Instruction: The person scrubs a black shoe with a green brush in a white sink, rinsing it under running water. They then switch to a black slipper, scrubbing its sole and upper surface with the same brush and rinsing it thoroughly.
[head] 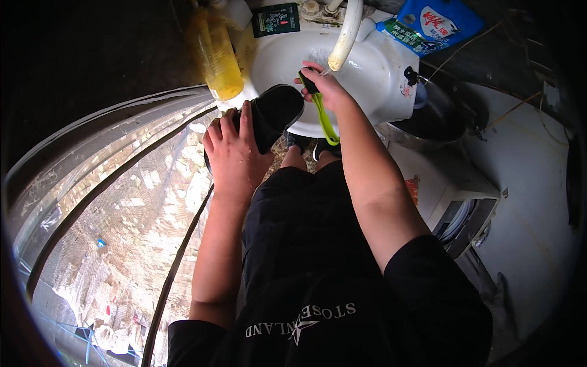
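My left hand grips a black shoe from above, its rounded toe reaching over the near left rim of a white washbasin. In my right hand is a scrub brush with a lime-green handle and a dark head, held over the bowl. The brush is apart from the shoe. A thin stream of water runs from the end of a whitish spout onto or beside my right fingers. Drops of water sit on the back of my left hand.
A yellow bottle stands at the basin's left, near a dark green packet. A blue detergent bag leans at the back right. Beside the basin is a dark pan. A mesh screen spans the left.
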The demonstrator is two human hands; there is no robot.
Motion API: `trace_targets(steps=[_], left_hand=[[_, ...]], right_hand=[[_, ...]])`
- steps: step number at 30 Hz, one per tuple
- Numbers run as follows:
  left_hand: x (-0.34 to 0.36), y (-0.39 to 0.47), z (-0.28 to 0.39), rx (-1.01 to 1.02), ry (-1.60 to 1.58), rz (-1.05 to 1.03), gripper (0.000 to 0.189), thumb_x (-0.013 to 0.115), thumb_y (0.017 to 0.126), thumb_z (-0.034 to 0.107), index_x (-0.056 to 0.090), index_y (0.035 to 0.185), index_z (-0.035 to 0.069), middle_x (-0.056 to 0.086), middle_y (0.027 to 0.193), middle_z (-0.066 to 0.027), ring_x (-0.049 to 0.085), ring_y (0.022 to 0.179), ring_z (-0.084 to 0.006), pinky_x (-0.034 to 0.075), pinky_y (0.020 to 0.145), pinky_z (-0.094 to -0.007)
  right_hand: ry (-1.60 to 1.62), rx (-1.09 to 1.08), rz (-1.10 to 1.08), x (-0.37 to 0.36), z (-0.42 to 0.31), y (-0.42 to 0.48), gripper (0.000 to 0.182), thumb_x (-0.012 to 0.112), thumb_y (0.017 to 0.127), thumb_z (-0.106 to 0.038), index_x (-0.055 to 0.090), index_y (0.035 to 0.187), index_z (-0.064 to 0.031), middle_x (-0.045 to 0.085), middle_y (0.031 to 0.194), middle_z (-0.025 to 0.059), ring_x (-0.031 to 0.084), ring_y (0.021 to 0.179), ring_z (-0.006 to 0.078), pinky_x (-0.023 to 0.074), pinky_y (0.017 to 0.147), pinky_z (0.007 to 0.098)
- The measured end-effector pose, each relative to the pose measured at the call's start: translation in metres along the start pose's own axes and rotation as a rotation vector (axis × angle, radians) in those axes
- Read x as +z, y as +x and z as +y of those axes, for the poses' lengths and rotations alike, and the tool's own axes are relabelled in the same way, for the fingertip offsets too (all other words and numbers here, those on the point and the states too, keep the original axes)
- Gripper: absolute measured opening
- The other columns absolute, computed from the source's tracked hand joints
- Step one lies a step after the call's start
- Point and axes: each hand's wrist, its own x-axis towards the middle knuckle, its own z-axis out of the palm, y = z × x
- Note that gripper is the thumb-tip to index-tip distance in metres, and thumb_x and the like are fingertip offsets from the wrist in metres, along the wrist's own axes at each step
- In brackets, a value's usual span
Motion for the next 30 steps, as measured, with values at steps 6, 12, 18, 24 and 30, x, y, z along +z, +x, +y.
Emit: trace_targets(steps=[6,12,18,24,30], left_hand=[[-0.002,-0.002,0.002,0.013,0.006,-0.007,0.097,0.086,0.062,0.024,0.049,0.151,0.016,0.055,0.138,-0.0126,0.051,0.128,-0.0355,0.039,0.111,-0.0495],[-0.004,0.000,0.002,0.002,0.006,-0.023,0.098,0.086,0.063,0.024,0.047,0.152,0.016,0.055,0.137,-0.0132,0.050,0.130,-0.0362,0.037,0.112,-0.0502],[-0.005,0.001,0.003,0.013,0.007,-0.009,0.099,0.087,0.062,0.024,0.047,0.152,0.016,0.055,0.138,-0.0133,0.050,0.130,-0.0359,0.037,0.113,-0.0501],[-0.001,0.001,-0.002,0.014,0.051,0.009,0.098,0.088,0.062,0.026,0.048,0.151,0.015,0.055,0.138,-0.0130,0.050,0.129,-0.0362,0.038,0.112,-0.0502],[-0.004,0.001,-0.004,0.011,0.031,-0.005,0.098,0.088,0.062,0.026,0.048,0.151,0.014,0.055,0.137,-0.0133,0.050,0.129,-0.0369,0.038,0.111,-0.0503]], right_hand=[[-0.095,0.042,-0.011,-0.012,-0.003,-0.003,0.026,0.060,0.105,-0.031,0.063,0.123,-0.0124,0.067,0.089,0.0121,0.053,0.055,0.0155,0.0435,0.045,0.0306],[-0.077,-0.061,0.047,-0.003,0.003,-0.005,0.027,0.065,0.100,-0.026,0.063,0.123,-0.0117,0.058,0.080,0.0054,0.054,0.057,0.0136,0.0444,0.047,0.0314],[-0.105,0.078,-0.088,-0.015,-0.006,-0.002,0.037,0.068,0.100,-0.022,0.055,0.133,-0.0127,0.060,0.093,0.0061,0.057,0.065,0.0134,0.0475,0.050,0.0297],[-0.003,-0.103,0.081,0.004,0.002,-0.003,0.036,0.062,0.105,-0.036,0.060,0.131,-0.0117,0.062,0.084,0.0070,0.055,0.060,0.0132,0.0480,0.051,0.0292],[-0.088,-0.021,-0.084,-0.017,-0.007,0.009,0.044,0.070,0.097,-0.013,0.053,0.138,-0.0127,0.062,0.090,0.0075,0.057,0.066,0.0139,0.0573,0.062,0.0318]])
